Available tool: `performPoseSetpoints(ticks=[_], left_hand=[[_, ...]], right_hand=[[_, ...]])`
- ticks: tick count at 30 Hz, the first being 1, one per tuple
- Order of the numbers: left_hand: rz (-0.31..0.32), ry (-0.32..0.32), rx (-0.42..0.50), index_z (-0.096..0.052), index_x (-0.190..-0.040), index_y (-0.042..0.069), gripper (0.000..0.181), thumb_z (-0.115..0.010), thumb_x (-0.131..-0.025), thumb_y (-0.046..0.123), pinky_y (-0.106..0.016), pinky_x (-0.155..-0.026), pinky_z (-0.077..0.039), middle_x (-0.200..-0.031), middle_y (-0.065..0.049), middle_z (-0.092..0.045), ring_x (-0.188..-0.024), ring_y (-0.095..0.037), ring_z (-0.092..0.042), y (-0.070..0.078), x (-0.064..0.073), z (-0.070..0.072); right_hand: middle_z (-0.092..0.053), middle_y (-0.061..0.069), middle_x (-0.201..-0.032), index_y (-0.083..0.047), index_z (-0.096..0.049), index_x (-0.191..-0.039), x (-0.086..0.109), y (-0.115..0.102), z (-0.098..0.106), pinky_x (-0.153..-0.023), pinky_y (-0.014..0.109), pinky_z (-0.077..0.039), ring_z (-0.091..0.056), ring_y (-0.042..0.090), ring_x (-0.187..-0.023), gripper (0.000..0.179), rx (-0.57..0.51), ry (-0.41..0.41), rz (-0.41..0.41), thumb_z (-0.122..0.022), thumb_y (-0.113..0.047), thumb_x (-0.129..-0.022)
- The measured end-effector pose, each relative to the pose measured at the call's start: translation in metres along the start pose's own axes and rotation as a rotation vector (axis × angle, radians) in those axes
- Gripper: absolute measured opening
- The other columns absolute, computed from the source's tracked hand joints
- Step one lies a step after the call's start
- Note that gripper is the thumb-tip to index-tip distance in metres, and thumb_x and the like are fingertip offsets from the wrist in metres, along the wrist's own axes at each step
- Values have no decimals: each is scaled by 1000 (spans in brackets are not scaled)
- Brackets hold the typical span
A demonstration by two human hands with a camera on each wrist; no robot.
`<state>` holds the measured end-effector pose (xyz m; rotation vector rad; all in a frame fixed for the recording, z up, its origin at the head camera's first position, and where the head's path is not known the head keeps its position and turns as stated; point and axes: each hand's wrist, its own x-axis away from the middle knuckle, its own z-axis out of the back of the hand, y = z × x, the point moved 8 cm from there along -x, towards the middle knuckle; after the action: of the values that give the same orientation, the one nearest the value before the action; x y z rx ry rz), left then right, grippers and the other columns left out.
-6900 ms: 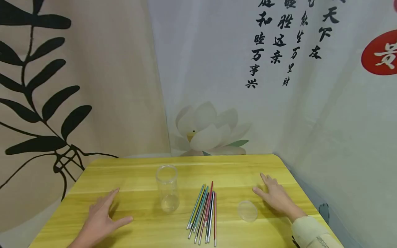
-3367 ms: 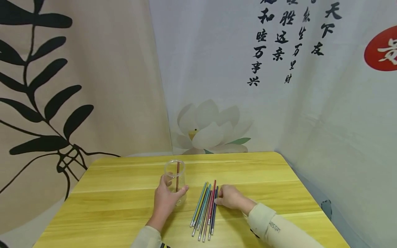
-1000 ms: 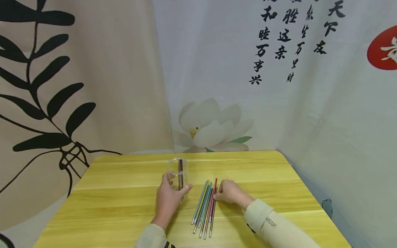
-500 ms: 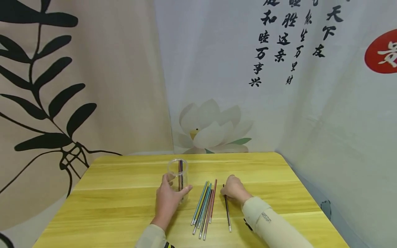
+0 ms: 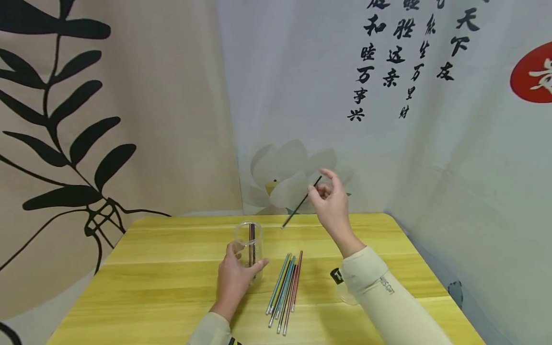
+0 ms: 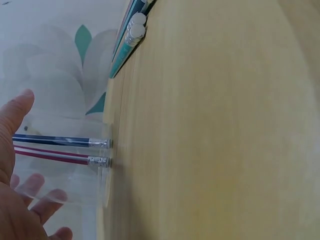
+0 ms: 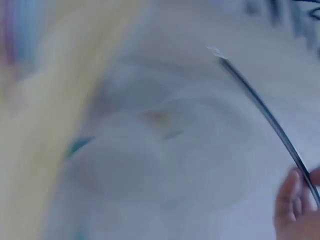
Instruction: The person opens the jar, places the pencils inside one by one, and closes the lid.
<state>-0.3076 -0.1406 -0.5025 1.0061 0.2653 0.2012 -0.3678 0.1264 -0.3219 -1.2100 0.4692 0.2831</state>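
My left hand (image 5: 235, 278) holds a clear plastic cylinder (image 5: 259, 251) upright on the table, thumb and fingers spread around its sides. Inside stand two pencils, a dark blue pencil (image 6: 55, 141) and a red-striped pencil (image 6: 55, 155), eraser ends down. Raised above the table's far edge, my right hand (image 5: 334, 208) pinches a dark pencil (image 5: 299, 206) near its upper end; it slants down to the left, silver end lowest. Between the hands lies a loose bundle of pencils (image 5: 284, 292) in blue, yellow, red and dark colours, their erasers toward me.
A clear round lid (image 5: 346, 294) lies right of the bundle, partly covered by the right sleeve (image 5: 396, 297). The yellow wooden table (image 5: 151, 278) ends at a printed curtain (image 5: 172, 120) behind it.
At first both hands were empty; then the left took the cylinder, and pencils went in. In the last second my right hand drew a dark pencil from the bundle and lifted it.
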Motion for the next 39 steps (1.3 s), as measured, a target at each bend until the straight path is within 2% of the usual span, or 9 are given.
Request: performPoseSetpoints(ticks=[4,7,11,16,20,26,33,36,39], left_hand=[[-8,6,2,-48,-146,10,99,-94,-73,60,-63,-104,-57,-144,-23,-66,-133,-45,-64,0,-1,1],[-20,19,-2,-50,-142,11,97,-94,-72,61,-61,-103,-58,-142,-21,-68,-131,-44,-66,-1,-2,1],[-41,24,-6,-51,-140,13,91,-96,-73,56,-59,-102,-60,-142,-17,-69,-131,-43,-66,-2,-3,-1],[-55,25,2,-50,-143,13,89,-96,-77,50,-59,-102,-60,-146,-14,-66,-132,-43,-66,-3,-3,-2],[-55,24,-2,-50,-143,14,90,-95,-76,56,-58,-101,-60,-145,-14,-67,-132,-42,-66,-3,-4,-1],[-51,18,-24,-49,-146,12,99,-91,-74,66,-58,-99,-61,-145,-15,-67,-131,-41,-68,-6,-5,-2],[-35,35,-28,-47,-148,11,96,-95,-77,54,-60,-100,-60,-139,-18,-70,-129,-43,-68,-5,-4,2],[-20,27,-29,-46,-149,10,100,-95,-75,57,-61,-101,-59,-140,-20,-70,-129,-43,-68,-4,-3,1],[-10,26,-25,-47,-150,10,102,-95,-74,58,-61,-101,-59,-141,-21,-69,-129,-43,-68,-5,-2,2]], right_hand=[[-79,14,-100,-16,-52,-150,4,-54,-32,-67,22,-54,-68,15,-78,49,-76,-8,215,-70,-14,-104],[-81,11,-97,-12,-58,-144,17,-61,-69,-60,20,-53,-64,7,-69,41,1,-112,313,-70,-12,-105],[-82,9,-95,-9,-65,-136,38,-45,-109,-53,22,-48,-58,6,-60,31,102,-262,323,-69,-12,-105],[-83,5,-106,-8,-78,-124,55,-31,-135,-63,18,-54,-69,6,-74,21,232,-434,277,-70,-15,-105],[-83,7,-111,-10,-80,-126,54,-31,-140,-55,16,-46,-55,3,-56,23,300,-483,260,-68,-16,-106],[-68,4,-67,-13,-71,-140,52,-27,-137,-45,18,-32,-33,3,-44,32,313,-492,220,-63,-17,-109],[-82,6,-112,-9,-78,-127,44,-27,-129,-64,21,-54,-63,5,-68,25,294,-446,234,-64,-20,-109],[-82,5,-111,-11,-79,-124,37,-17,-115,-75,31,-62,-73,14,-82,24,311,-393,197,-64,-21,-109],[-82,6,-106,-11,-80,-118,30,12,-96,-81,40,-64,-75,19,-86,22,398,-352,97,-65,-23,-109]])
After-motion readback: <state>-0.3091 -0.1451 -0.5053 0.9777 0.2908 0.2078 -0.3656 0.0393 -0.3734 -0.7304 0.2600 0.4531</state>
